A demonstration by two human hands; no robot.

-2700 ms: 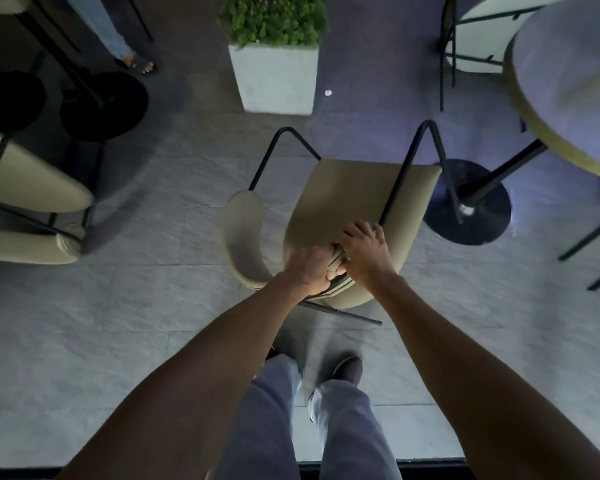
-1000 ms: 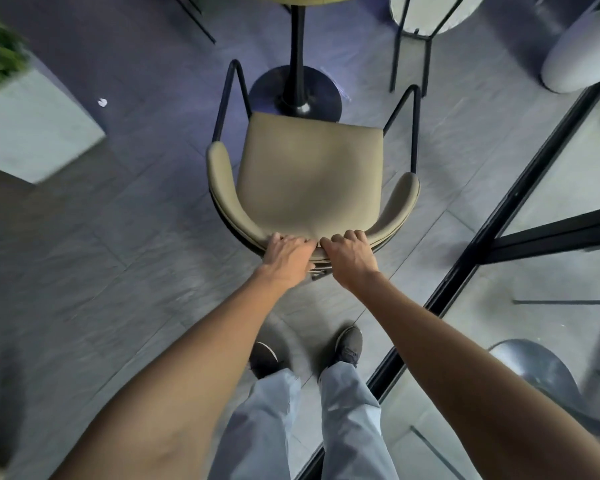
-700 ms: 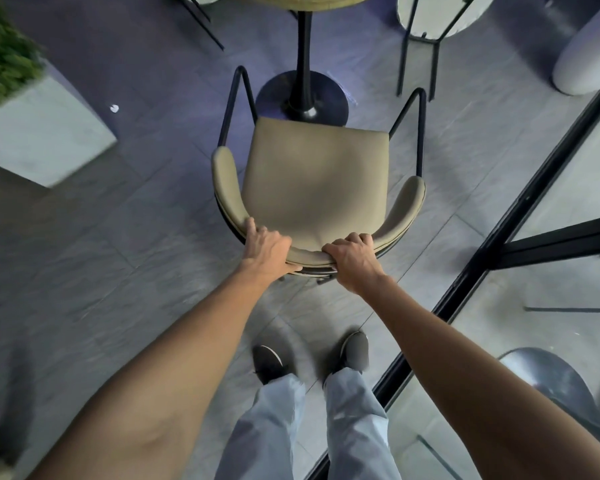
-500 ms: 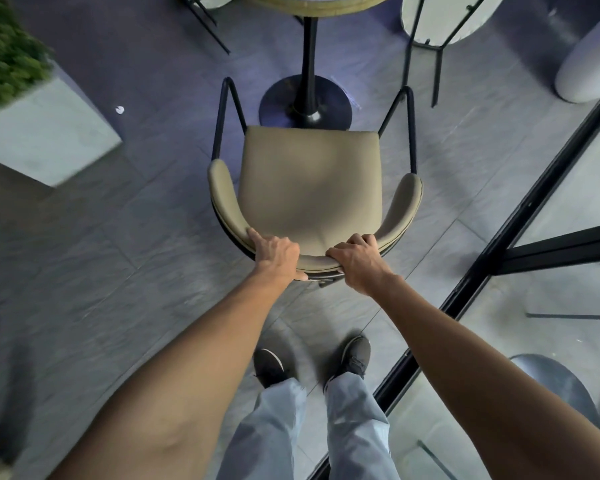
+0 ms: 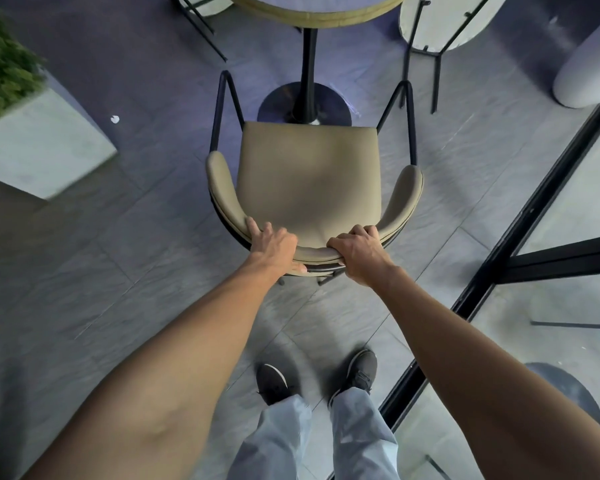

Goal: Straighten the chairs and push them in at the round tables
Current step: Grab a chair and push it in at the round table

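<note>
Two hands, the left hand and right hand, grip the curved back of one beige chair facing one round table, its seat just short of the table's pedestal base.

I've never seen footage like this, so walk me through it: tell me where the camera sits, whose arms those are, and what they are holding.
There is no machine here. A person wears a wide-angle camera on the head, and it looks forward and down, so you see their own two bare arms and, lower down, their shoes. The left hand and right hand both grip the curved back of a tan chair, which stands on a grey tiled floor. The chair faces a round table; the table's black post and round base show just past the seat. A planter stands at the left, and a glass wall with a black frame runs along the right.
</note>
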